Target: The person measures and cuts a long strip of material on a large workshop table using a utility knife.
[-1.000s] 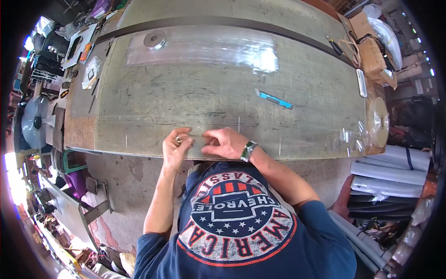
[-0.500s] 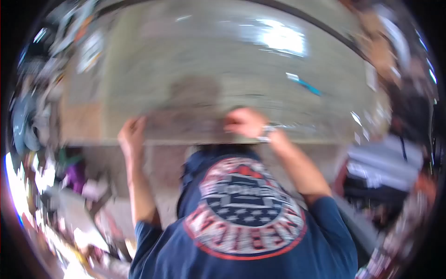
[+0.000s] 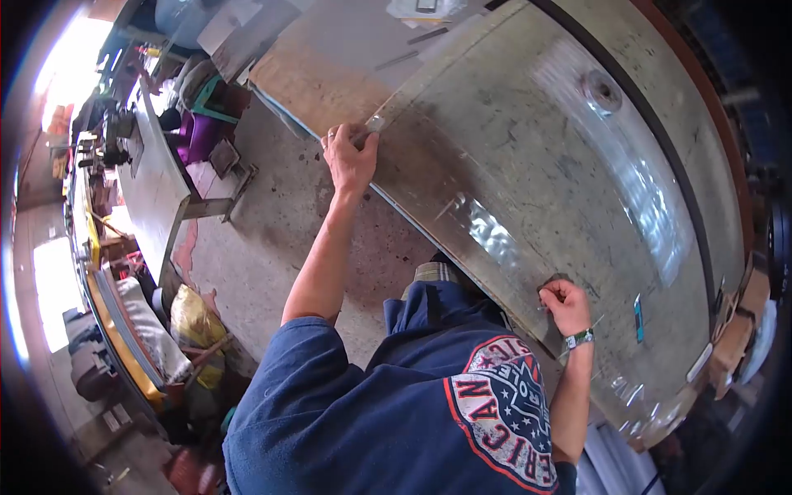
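A large clear plastic sheet [image 3: 528, 165] lies spread over a worn grey work table [image 3: 495, 99]. My left hand [image 3: 351, 154] is stretched out to the left and pinches the sheet's near corner at the table edge. My right hand [image 3: 566, 304], with a watch on the wrist, grips the sheet's near edge further right, fingers closed on it. A blue utility knife [image 3: 638, 318] lies on the table beyond my right hand. A round metal weight [image 3: 601, 89] rests on the sheet near its far edge.
A dark strip [image 3: 676, 165] runs along the table's far side. Cardboard boxes [image 3: 742, 322] stand at the right end. On the concrete floor [image 3: 272, 239] to the left are a purple stool [image 3: 198, 132], a long bench [image 3: 157, 181] and clutter.
My hands were close together at the middle of the near edge; they have spread wide apart along the sheet's edge. The view has swung and tilted sharply to the left.
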The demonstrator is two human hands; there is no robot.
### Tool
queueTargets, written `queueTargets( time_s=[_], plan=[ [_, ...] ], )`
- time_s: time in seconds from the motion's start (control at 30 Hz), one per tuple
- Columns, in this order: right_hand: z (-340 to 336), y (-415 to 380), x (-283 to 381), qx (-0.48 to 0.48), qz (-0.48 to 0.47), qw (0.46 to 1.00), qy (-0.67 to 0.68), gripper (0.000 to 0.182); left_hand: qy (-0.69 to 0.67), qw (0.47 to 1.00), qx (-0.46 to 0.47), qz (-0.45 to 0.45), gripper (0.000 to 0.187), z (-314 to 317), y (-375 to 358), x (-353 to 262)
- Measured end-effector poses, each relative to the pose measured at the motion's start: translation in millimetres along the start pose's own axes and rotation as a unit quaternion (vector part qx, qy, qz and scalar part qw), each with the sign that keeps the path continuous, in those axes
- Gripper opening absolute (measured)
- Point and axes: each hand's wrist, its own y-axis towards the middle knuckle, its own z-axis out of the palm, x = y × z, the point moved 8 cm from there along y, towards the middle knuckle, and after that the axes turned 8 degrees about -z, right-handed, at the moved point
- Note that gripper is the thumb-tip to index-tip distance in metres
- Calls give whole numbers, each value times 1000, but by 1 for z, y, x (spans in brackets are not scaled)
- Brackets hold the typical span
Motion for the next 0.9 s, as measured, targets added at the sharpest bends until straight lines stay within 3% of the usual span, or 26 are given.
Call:
queueTargets(
  time_s=[0.17, 0.57, 0.63, 0.67, 0.7, 0.73, 0.77, 0.8, 0.9],
  plan=[
    [3, 1, 0, 6, 3, 1000, 3, 12, -35, 999, 6, 10, 33, 0, -1, 5],
    [-10, -6, -14, 11, 7, 1000, -7, 11, -73, 997, -29, 20, 29, 4, -5, 9],
    [-15, -10, -11, 1, -57, 995, -77, 12, -58, 996, -17, 68, 28, 9, 11, 24],
    [-19, -17, -4, 2, -45, 995, -88, 16, -115, 990, -10, 86, 24, 8, 11, 21],
    [-26, -25, -15, -2, -66, 994, -86, 17, -93, 989, -2, 116, 21, -5, -1, -10],
    [-34, -33, -22, -16, -72, 992, -99, 18, -59, 996, 23, 67, 24, 2, 6, 4],
    [-44, -45, -39, -8, -35, 996, -82, 19, -135, 989, 51, 7, 31, 6, 3, 9],
    [-58, -57, -53, -33, 7, 997, -72, 19, -63, 997, 14, 45, 33, 12, 15, 27],
    [-95, -97, -94, -81, 48, 991, -100, 19, -119, 991, 33, 42, 35, 18, 18, 31]
  ],
)
